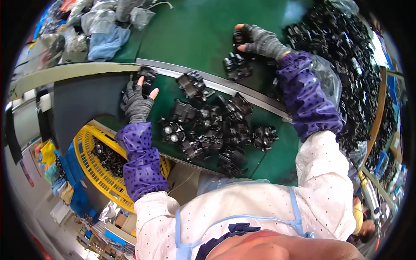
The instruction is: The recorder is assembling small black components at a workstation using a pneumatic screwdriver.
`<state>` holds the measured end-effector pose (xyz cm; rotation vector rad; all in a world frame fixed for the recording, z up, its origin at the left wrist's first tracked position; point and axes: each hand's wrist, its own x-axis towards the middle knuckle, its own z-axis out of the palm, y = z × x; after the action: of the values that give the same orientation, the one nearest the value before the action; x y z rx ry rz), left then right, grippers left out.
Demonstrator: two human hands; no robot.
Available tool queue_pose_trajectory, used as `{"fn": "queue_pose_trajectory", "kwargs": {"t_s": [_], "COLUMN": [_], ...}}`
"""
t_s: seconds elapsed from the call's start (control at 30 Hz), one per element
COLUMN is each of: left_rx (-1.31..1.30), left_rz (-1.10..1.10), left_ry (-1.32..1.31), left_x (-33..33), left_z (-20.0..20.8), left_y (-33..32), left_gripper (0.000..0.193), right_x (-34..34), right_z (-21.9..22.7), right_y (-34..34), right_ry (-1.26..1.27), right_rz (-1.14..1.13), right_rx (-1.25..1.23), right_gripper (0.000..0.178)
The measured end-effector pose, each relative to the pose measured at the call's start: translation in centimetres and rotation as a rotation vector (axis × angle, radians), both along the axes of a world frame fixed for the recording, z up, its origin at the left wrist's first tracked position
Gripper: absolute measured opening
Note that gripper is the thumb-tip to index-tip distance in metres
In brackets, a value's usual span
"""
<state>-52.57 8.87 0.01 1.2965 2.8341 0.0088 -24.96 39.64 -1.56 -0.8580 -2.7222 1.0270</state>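
My left hand (pixel 138 100), in a grey fingerless glove, is at the left end of a metal rail. Its index finger touches a small black part (pixel 149 74), and the thumb stands apart from it. Farther off to the right, my gloved right hand (pixel 262 42) holds another black part (pixel 238 39) between thumb and fingers. Just below that hand lies a similar black part (pixel 237 67) with shiny silvery spots. Between my arms is a loose cluster of such parts (pixel 212 123) on the green tabletop (pixel 277 162). Their exact kind I cannot make out.
A metal rail (pixel 212 80) crosses the green surface. A large heap of black parts (pixel 333 39) rises at the right. Below my left forearm hangs a yellow basket (pixel 93 162) with black parts inside. Plastic bags and a blue cloth (pixel 108 43) lie at the far left.
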Motion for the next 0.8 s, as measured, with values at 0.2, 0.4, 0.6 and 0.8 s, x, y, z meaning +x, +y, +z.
{"fn": "queue_pose_trajectory", "kwargs": {"t_s": [0.2,0.4,0.6,0.8], "left_rx": [0.067,0.18,0.263,0.637], "left_rz": [-0.203,-0.325,-0.401,-0.328], "left_ry": [-0.171,-0.232,-0.218,-0.2], "left_x": [1.6,4.7,6.5,11.3], "left_z": [-0.6,-1.4,-0.5,3.4], "left_y": [-0.1,-2.1,-2.9,-9.0], "left_gripper": [0.053,0.039,0.039,0.03], "right_x": [-2.1,-1.5,1.5,5.8], "right_z": [1.7,3.9,4.6,5.3], "right_y": [-5.2,-10.6,-14.9,-17.1], "right_ry": [-0.07,-0.334,-0.388,-0.412], "right_rz": [-0.087,-0.074,-0.147,-0.247], "right_rx": [-0.221,-0.184,-0.216,-0.013], "right_gripper": [0.056,0.061,0.061,0.061]}}
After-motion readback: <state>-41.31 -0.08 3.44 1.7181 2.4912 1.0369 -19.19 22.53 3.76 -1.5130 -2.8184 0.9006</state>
